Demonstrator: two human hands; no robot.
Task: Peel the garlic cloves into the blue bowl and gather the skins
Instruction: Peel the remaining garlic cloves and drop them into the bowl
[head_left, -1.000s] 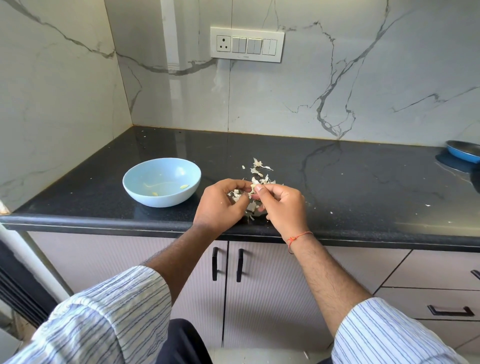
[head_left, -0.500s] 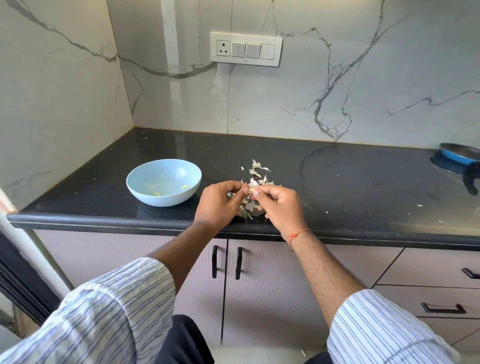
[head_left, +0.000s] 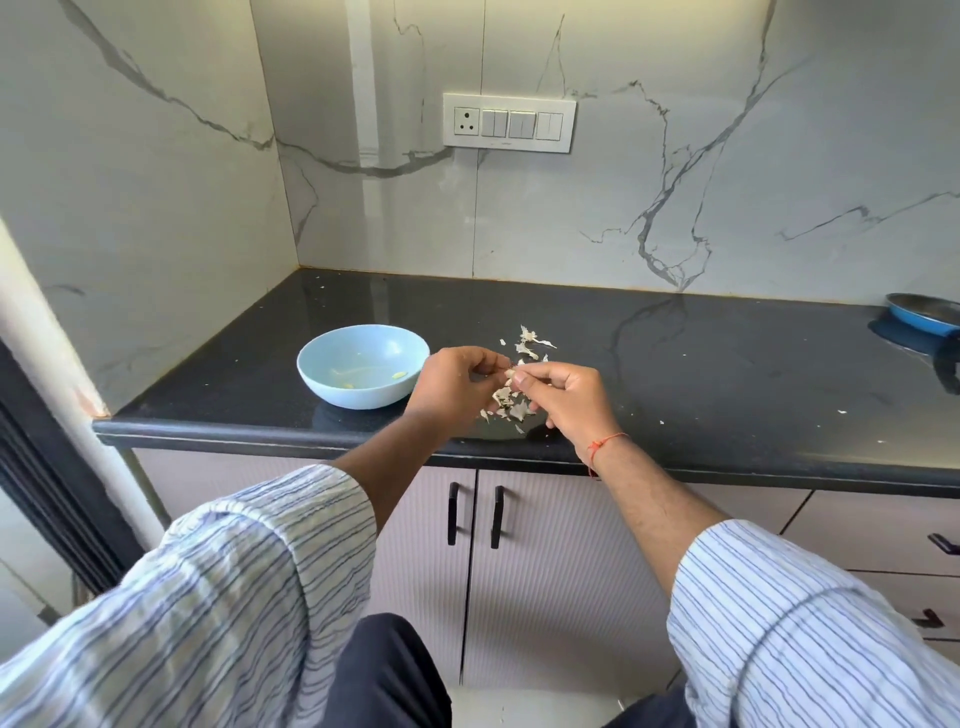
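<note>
head view: a garlic clove sits pinched between the curled fingertips of the left hand and right hand, above the skins heaped near the black counter's near edge. just left stands the blue bowl, peeled bits inside.

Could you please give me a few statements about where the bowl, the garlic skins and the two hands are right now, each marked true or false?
1. The blue bowl sits to the left of both hands. True.
2. The garlic skins lie heaped inside the bowl. False: they lie on the black counter by the hands.
3. The left hand and right hand meet fingertip to fingertip above the skins. True.
4. The bowl is turned upside down. False: it stands upright, with a few small pieces inside.
</note>
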